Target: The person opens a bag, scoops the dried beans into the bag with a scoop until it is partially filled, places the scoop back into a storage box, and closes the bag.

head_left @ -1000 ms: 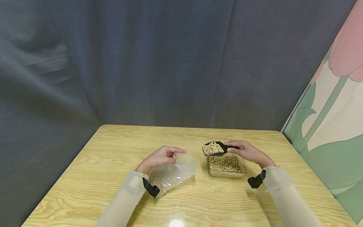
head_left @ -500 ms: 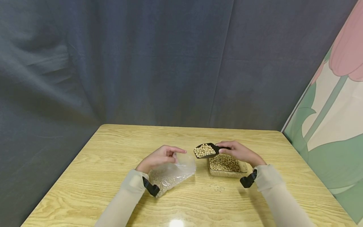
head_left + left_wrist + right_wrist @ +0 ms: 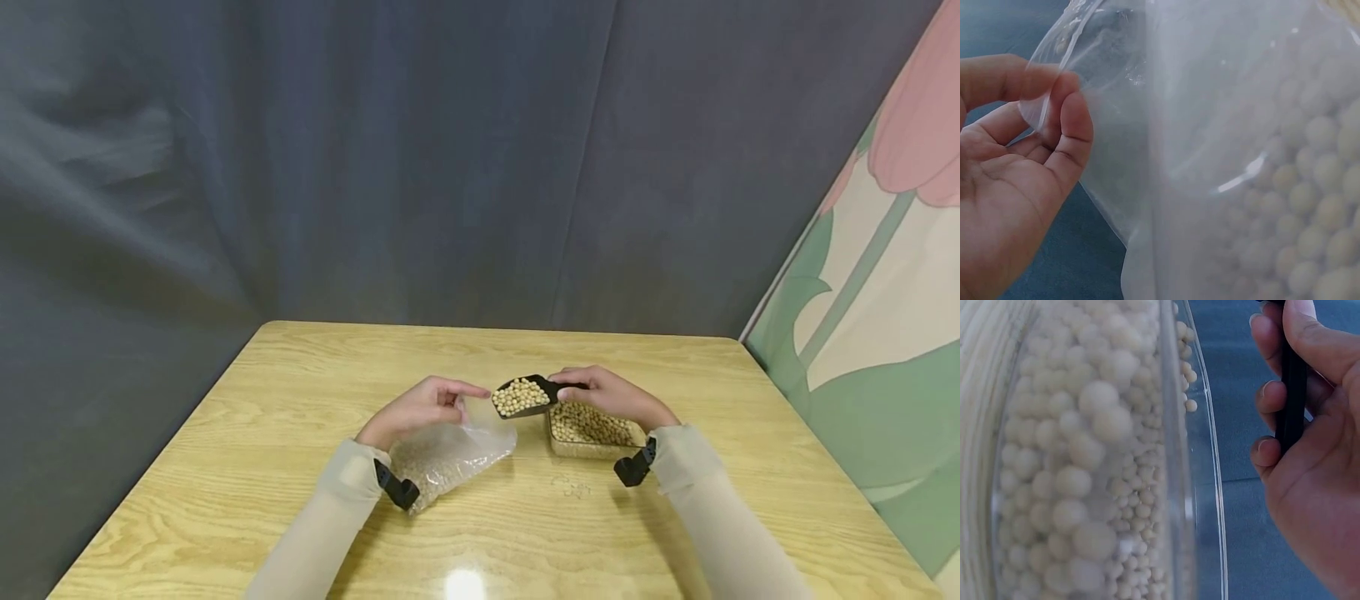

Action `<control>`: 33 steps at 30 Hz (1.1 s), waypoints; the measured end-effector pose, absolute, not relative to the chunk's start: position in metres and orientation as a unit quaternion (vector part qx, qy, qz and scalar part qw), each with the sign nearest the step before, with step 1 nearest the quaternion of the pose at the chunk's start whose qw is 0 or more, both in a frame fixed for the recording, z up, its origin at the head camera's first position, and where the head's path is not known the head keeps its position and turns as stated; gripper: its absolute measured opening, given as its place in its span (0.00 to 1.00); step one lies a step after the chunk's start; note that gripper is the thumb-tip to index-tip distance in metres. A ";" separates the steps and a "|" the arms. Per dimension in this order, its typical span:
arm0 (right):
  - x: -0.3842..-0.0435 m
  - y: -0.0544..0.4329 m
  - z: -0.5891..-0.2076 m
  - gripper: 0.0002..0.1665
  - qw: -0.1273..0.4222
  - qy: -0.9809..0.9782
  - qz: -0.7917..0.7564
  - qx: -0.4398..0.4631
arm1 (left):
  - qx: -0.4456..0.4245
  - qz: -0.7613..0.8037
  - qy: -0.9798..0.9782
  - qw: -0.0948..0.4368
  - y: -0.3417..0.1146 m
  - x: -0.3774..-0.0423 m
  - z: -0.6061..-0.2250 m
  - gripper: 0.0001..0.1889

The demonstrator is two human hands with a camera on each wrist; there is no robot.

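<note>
My left hand [image 3: 416, 410] pinches the upper edge of a clear plastic bag [image 3: 468, 454], its index finger stretched out to the right. Soybeans [image 3: 1310, 200] fill the bag's lower part, seen through the film in the left wrist view. In my right hand [image 3: 611, 393] is the handle of a black scoop [image 3: 555, 389], with fingers curled round it, as the right wrist view also shows. Heaped beans [image 3: 521, 396] lie in the scoop, which hovers by the left index fingertip, above and right of the bag's mouth. Under my right hand stands a clear rectangular container [image 3: 581, 450] of soybeans.
Both the bag and the container rest on a wood-grain table [image 3: 300, 467]. A dark curtain [image 3: 420, 167] hangs behind it, and a flower-patterned panel [image 3: 877, 333] rises on the right.
My right hand has carried the loaded scoop leftward from over the container towards the bag. The left hand keeps its pinch on the bag and stays nearly in place.
</note>
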State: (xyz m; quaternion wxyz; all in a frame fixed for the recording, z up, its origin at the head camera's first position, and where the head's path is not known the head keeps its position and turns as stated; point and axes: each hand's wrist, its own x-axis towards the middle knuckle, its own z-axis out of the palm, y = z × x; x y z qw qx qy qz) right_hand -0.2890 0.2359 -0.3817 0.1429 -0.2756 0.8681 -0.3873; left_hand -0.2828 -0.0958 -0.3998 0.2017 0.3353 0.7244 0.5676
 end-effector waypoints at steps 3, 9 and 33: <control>-0.290 0.232 -0.382 0.30 0.151 0.866 -0.388 -0.278 | 0.331 0.574 0.720 0.207 -0.097 -0.282 -0.399 0.25; -0.291 0.227 -0.382 0.28 0.155 0.866 -0.387 -0.275 | 0.332 0.575 0.720 0.204 -0.097 -0.283 -0.399 0.25; -0.292 0.223 -0.373 0.28 0.158 0.879 -0.338 -0.298 | 0.338 0.575 0.719 0.197 -0.095 -0.283 -0.399 0.26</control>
